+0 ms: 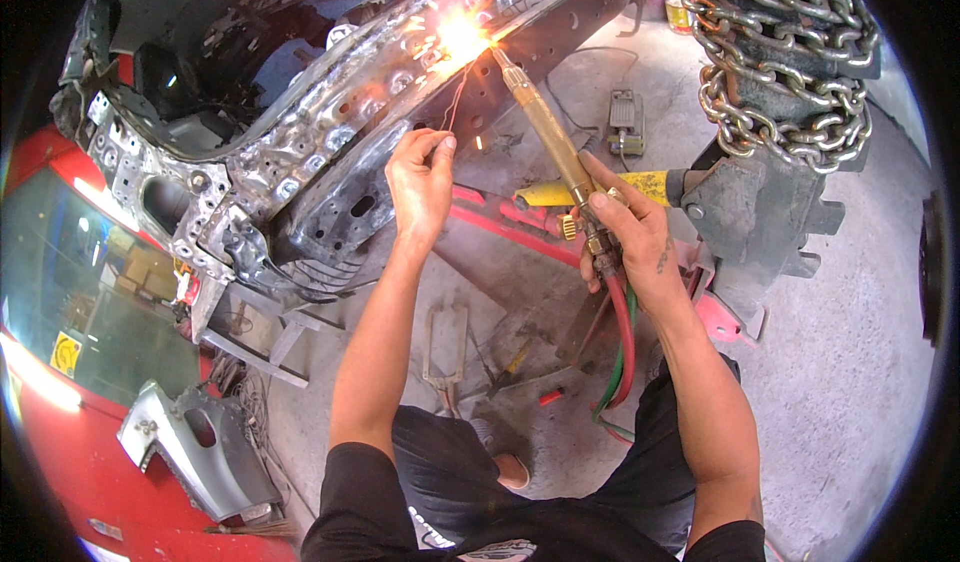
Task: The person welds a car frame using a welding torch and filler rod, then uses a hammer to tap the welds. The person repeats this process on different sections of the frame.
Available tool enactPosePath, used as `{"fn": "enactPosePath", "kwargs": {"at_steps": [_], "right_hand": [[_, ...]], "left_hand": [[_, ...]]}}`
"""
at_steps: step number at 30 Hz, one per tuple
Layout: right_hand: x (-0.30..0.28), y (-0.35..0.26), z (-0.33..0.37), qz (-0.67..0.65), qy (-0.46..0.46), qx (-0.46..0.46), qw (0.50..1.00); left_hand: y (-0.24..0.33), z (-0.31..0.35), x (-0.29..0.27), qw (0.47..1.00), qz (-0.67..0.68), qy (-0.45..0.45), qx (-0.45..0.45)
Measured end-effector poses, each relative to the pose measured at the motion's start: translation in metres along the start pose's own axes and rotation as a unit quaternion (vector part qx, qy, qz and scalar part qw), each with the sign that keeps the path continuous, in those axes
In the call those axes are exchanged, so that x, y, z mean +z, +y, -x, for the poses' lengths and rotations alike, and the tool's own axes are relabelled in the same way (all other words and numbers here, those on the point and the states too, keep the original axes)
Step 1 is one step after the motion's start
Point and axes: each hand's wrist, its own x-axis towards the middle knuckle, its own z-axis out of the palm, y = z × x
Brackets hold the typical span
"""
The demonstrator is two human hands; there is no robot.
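My right hand (pixel 632 224) is wrapped round the brass body of a gas welding torch (pixel 548 125), whose red and green hoses hang down below the grip. The torch tip points up and left at a metal car body frame (pixel 345 137), where a bright orange glow with sparks hides the surface. Between thumb and fingers, my left hand (pixel 420 184) pinches a thin, bent filler wire (pixel 458 97). The wire's far end runs up toward the glow. Bare, shiny metal with round spots and holes shows along the frame's upper side.
A red car (pixel 60 432) stands at the left, with a loose grey fender (pixel 205 452) beside it. Heavy chains (pixel 790 62) wrap a dark post at the right, near a yellow bar (pixel 640 188). A foot pedal (pixel 626 117) and hoses lie on the concrete floor.
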Motion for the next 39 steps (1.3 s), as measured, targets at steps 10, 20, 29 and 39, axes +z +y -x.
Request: {"fn": "enactPosePath", "kwargs": {"at_steps": [10,20,29,39], "right_hand": [[0.0027,0.0005,0.0,0.0,0.011,0.006,1.0],[-0.0012,0.0029,-0.0002,0.0,0.007,0.013,1.0],[0.0009,0.0024,-0.0004,0.001,0.008,0.009,1.0],[0.0013,0.0006,0.0004,0.01,0.01,0.007,1.0]], "left_hand": [[0.0018,-0.0015,-0.0009,1.0,0.005,0.001,0.002],[-0.0014,-0.0011,0.002,1.0,0.009,0.004,0.011],[0.0006,-0.001,0.0011,1.0,0.001,0.005,0.015],[0.0043,-0.0042,0.0013,1.0,-0.001,-0.001,0.011]]}}
